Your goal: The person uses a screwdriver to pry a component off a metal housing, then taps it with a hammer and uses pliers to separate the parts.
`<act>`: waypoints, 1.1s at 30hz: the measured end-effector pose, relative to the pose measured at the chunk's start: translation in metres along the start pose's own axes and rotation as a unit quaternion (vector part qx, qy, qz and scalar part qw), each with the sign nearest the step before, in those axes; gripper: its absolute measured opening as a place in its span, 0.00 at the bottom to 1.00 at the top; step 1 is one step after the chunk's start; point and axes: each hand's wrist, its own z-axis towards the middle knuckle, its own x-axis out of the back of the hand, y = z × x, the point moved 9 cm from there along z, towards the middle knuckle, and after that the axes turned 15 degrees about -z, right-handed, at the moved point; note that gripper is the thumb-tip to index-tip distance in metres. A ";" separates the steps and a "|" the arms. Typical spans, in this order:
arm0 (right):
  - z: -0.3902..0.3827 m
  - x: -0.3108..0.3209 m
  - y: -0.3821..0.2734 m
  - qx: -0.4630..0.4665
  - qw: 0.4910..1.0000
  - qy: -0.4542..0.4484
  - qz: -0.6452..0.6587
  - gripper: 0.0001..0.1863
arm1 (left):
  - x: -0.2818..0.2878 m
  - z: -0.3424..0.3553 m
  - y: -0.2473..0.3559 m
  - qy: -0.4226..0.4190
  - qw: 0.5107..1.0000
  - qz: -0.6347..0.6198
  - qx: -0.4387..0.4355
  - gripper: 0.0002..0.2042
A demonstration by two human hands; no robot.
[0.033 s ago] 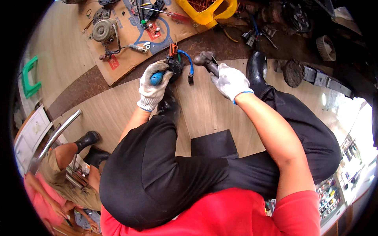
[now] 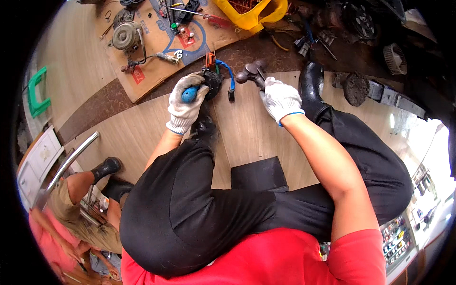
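My left hand [image 2: 185, 108], in a white knit glove, is closed around a tool with a rounded blue handle [image 2: 189, 94]; its far end is hidden. Right beside those fingers is a black round part [image 2: 212, 84] with an orange connector [image 2: 210, 59] on top. Blue wires [image 2: 231, 72] curve from it to a small black plug [image 2: 231, 95]. I cannot tell whether the left fingers also grip this part. My right hand [image 2: 281, 98], gloved too, grips a ball-peen hammer [image 2: 250, 72] by its handle, with the head apart from the black part, to its right.
Flattened cardboard [image 2: 156, 76] at the far left bears a small motor [image 2: 125, 37], tools and loose bits. Beyond lies a yellow frame [image 2: 251, 19]. A blower wheel [image 2: 394, 59] is far right, a black block [image 2: 259, 174] between my legs. Other people's legs [image 2: 90, 183] are at left.
The hammer has shifted slightly right with my right hand, and its head has turned so more of it shows. My left hand has hardly moved.
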 end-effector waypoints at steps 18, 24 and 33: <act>-0.023 0.127 -0.112 0.042 0.966 0.037 0.252 0.31 | 0.005 -0.003 -0.025 -0.021 0.998 -0.045 0.036 0.13; -0.023 0.104 -0.177 0.045 0.959 0.245 0.139 0.30 | 0.004 -0.035 -0.080 -0.073 0.977 0.052 0.193 0.19; -0.031 0.063 -0.202 0.057 0.939 0.302 0.152 0.29 | 0.008 -0.060 -0.095 -0.051 0.981 0.055 0.180 0.16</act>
